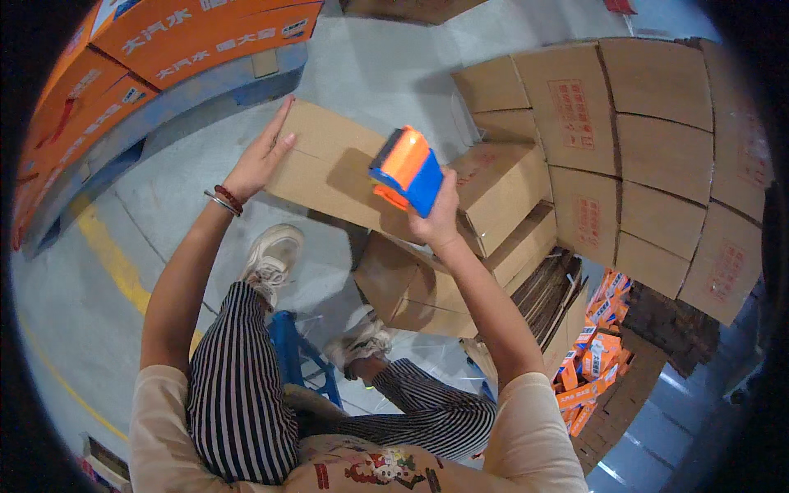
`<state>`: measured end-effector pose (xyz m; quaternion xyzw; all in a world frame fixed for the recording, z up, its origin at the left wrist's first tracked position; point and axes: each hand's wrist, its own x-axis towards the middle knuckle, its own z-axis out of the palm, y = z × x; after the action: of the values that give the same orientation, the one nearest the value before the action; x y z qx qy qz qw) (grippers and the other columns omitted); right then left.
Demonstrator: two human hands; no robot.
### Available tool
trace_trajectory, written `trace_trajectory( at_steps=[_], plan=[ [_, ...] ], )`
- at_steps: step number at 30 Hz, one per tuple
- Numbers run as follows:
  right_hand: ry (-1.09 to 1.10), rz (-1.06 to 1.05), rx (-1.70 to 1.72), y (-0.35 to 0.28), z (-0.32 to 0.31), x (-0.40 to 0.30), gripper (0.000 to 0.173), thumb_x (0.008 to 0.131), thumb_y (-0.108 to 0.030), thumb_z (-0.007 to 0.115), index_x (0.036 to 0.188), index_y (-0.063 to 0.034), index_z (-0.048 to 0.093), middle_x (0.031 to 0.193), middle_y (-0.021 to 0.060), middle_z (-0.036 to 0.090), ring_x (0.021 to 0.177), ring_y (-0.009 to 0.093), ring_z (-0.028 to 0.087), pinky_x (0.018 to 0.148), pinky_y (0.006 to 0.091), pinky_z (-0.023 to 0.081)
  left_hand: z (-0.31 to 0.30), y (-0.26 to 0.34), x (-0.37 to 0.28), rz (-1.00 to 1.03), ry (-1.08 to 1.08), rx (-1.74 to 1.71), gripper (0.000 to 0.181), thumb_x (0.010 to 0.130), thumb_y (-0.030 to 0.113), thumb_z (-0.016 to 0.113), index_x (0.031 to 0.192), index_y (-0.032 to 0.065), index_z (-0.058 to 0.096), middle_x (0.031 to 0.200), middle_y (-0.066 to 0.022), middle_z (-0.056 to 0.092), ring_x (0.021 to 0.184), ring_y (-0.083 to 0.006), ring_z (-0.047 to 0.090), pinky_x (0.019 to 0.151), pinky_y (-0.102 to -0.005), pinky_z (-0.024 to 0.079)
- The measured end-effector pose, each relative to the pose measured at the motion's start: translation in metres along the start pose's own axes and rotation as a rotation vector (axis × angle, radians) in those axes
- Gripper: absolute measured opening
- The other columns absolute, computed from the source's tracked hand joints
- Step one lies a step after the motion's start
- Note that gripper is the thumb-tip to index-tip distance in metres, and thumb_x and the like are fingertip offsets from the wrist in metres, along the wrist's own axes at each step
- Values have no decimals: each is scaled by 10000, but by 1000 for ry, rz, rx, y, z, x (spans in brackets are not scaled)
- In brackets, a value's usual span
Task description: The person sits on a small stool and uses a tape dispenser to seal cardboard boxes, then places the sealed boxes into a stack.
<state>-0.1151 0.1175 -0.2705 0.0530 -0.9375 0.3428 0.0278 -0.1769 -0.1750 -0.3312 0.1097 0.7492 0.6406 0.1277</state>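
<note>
In front of me lies a plain cardboard box (pixel 333 160), its top showing a centre seam. My left hand (pixel 259 154) holds its left end, thumb on the top and fingers along the end edge. An orange and blue packing tape dispenser (pixel 412 169) is gripped in my right hand (pixel 441 212), over the right part of the box top. A shadow falls on the cardboard beneath it. Whether the dispenser touches the box, I cannot tell. Below the box's right end sits another carton (pixel 407 277), partly behind my right forearm.
Stacked cartons (pixel 659 148) with red print stand at the right. Near them are flattened cardboard (pixel 548 289) and a heap of orange printed packaging (pixel 592 363). Orange cases (pixel 203 43) rest on a blue pallet (pixel 228 77) at upper left. Beneath me is a blue stool (pixel 302 354).
</note>
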Motion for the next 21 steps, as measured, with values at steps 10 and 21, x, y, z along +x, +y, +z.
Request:
trace_trajectory(
  at_steps=[10,21],
  plan=[
    [-138,-122,-66,-81,58,40,519,619,-102,625,1054,12,366,881,217,494,802,410,506,692,427,426,-8,-10,-12,7,236,-27,383,934,245,405,1262,51,442,1237,-120,512,1152,-215,478,951,-289,358],
    [-188,-209,-158,-103,49,52,467,613,-71,601,1019,14,389,826,212,495,740,402,514,641,415,430,-44,67,-13,-365,121,-429,375,936,392,356,862,74,541,622,54,437,552,-36,416,482,-188,328]
  ],
)
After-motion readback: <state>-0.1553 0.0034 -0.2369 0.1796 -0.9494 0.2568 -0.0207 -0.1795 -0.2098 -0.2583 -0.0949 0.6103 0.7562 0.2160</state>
